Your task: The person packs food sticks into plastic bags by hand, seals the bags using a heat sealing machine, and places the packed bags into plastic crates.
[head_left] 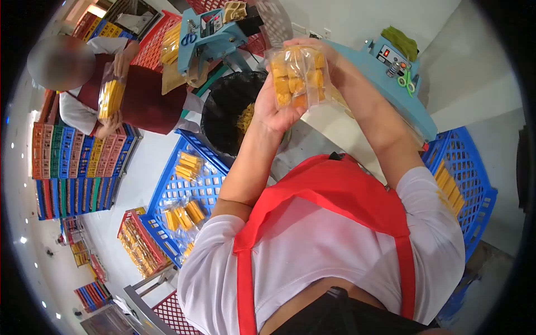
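A clear plastic bag of yellow-orange food pieces [299, 78], packed in rows, is held up in front of me. My left hand [281, 111] cups it from below and the left side, palm turned up. At its top right edge, my right hand [319, 49] grips the bag, with some fingers hidden behind it. Right of the bag stands a light blue bag-sealing machine [385, 92] with green-handled scissors [407, 82] and a green cloth [400, 42] on it.
A black-lined bin [223, 106] holds yellow scraps. Filled bags lie in a blue crate [163, 195] at left; another blue crate [472, 167] is at right. A co-worker [148, 97] holds a bag of yellow sticks [112, 96] near a second sealing machine [215, 38].
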Tool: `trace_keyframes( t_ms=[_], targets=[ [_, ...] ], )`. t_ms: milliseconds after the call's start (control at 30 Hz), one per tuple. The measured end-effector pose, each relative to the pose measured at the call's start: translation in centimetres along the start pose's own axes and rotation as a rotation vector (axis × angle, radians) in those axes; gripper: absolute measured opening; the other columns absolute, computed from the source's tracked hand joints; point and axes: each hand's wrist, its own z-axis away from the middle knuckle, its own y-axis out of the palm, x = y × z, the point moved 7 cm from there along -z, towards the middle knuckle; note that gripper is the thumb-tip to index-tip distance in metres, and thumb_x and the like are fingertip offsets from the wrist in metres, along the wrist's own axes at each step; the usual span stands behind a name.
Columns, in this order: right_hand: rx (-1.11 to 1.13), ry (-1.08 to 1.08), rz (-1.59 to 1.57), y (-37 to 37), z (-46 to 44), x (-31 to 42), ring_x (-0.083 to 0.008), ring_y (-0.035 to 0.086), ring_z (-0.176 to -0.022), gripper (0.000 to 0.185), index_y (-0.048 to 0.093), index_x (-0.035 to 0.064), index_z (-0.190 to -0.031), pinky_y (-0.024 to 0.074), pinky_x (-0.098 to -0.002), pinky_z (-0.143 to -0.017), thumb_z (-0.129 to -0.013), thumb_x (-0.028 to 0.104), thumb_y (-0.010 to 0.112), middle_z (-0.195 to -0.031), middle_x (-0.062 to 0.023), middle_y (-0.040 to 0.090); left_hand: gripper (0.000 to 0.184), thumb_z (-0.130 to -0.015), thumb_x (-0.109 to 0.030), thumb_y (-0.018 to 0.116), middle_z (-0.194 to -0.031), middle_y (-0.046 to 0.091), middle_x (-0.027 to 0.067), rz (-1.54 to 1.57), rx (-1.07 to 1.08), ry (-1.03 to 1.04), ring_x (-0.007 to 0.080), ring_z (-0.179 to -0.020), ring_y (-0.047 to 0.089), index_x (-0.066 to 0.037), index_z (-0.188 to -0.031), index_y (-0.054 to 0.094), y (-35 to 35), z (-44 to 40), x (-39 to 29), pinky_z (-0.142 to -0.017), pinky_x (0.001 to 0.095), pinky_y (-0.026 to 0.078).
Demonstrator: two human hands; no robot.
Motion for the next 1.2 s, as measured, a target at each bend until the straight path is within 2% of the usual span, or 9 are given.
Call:
trace_keyframes(
  t_ms=[500,667,767,867,933,1000,1033,1100,1200],
  targets=[
    [-0.121,0.047,-0.079,-2.6,0.0,-1.4,-0.0198,0.059,-0.079,0.036,0.055,0.0009,-0.097,0.0483,-0.0343,-0.072,-0.085,0.031,0.041,-0.092,-0.0103,0.060,0.042,-0.088,-0.037,0.033,-0.110,0.051,0.0115,0.001,0.050,-0.018,0.0277,-0.101,0.050,-0.005,-0.112,0.046,-0.8,-0.7,-0.5,-0.084,0.0419,0.044],
    [0.010,-0.159,-0.179,-2.3,0.0,-1.8,-0.0232,0.057,-0.086,0.042,0.048,0.0018,-0.110,0.0472,-0.0373,-0.075,-0.085,0.034,0.038,-0.104,-0.0119,0.055,0.042,-0.088,-0.035,0.035,-0.114,0.047,0.0145,-0.045,-0.027,0.054,0.0307,-0.103,0.048,-0.004,-0.114,0.043,-1.8,-0.3,-1.9,-0.084,0.0420,0.044],
    [-0.085,-0.240,-0.414,-3.3,-1.9,-3.2,-0.0241,0.056,-0.089,0.044,0.044,0.0020,-0.114,0.0470,-0.0398,-0.075,-0.085,0.035,0.038,-0.107,-0.0119,0.053,0.051,-0.087,-0.041,0.033,-0.117,0.044,0.0175,0.037,0.025,0.025,0.0328,-0.104,0.047,-0.001,-0.118,0.038,-1.5,0.3,-2.4,-0.086,0.0425,0.043],
    [-0.138,-0.255,-0.379,-1.4,-2.0,-4.1,-0.0267,0.055,-0.091,0.042,0.045,0.0035,-0.113,0.0469,-0.0427,-0.074,-0.085,0.034,0.037,-0.105,-0.0126,0.053,0.061,-0.085,-0.049,0.033,-0.124,0.034,0.0240,0.161,-0.120,-0.001,0.0372,-0.103,0.046,-0.003,-0.125,0.030,-1.7,2.8,-1.8,-0.087,0.0416,0.042],
    [-0.156,-0.263,-0.384,-2.0,-3.6,-4.8,-0.0308,0.054,-0.091,0.042,0.046,0.0057,-0.112,0.0465,-0.0455,-0.073,-0.085,0.036,0.035,-0.106,-0.0134,0.053,0.067,-0.084,-0.054,0.030,-0.122,0.038,0.0234,-0.361,0.096,0.014,0.0312,-0.103,0.048,-0.002,-0.124,0.031,-0.6,4.5,-1.8,-0.080,0.0392,0.045],
    [-0.204,-0.255,-0.441,-3.2,-5.4,-5.9,-0.0319,0.052,-0.095,0.043,0.046,0.0078,-0.113,0.0449,-0.0471,-0.074,-0.085,0.037,0.033,-0.110,-0.0128,0.050,0.060,-0.087,-0.045,0.031,-0.119,0.044,0.0175,-0.943,-0.074,0.326,0.0249,-0.104,0.047,0.002,-0.124,0.032,0.8,6.9,-3.7,-0.084,0.0352,0.040],
    [-0.212,-0.245,-0.474,-2.1,-5.3,-5.8,-0.0296,0.049,-0.101,0.042,0.045,0.0095,-0.115,0.0428,-0.0482,-0.077,-0.084,0.036,0.032,-0.115,-0.0109,0.048,0.060,-0.087,-0.045,0.031,-0.119,0.044,0.0175,-0.940,-0.086,0.340,0.0249,-0.104,0.047,0.002,-0.124,0.032,1.7,7.4,-4.1,-0.084,0.0352,0.040],
    [-0.226,-0.180,-0.467,-1.2,-5.9,-6.6,-0.0290,0.048,-0.103,0.041,0.044,0.0104,-0.115,0.0417,-0.0493,-0.078,-0.084,0.036,0.032,-0.116,-0.0101,0.047,0.049,-0.083,-0.023,0.041,-0.125,0.035,0.0197,-1.608,-0.147,1.209,0.0286,-0.113,0.037,0.002,-0.124,0.033,7.0,10.8,-7.5,-0.093,0.0366,0.027],
    [-0.137,-0.126,-0.468,1.0,-6.8,-7.4,-0.0285,0.047,-0.105,0.041,0.044,0.0116,-0.115,0.0409,-0.0508,-0.079,-0.085,0.035,0.031,-0.116,-0.0093,0.047,0.048,-0.080,-0.015,0.048,-0.128,0.031,0.0220,-2.038,-0.260,1.856,0.0325,-0.121,0.027,0.002,-0.123,0.035,11.3,13.1,-7.3,-0.099,0.0391,0.018]
  ],
)
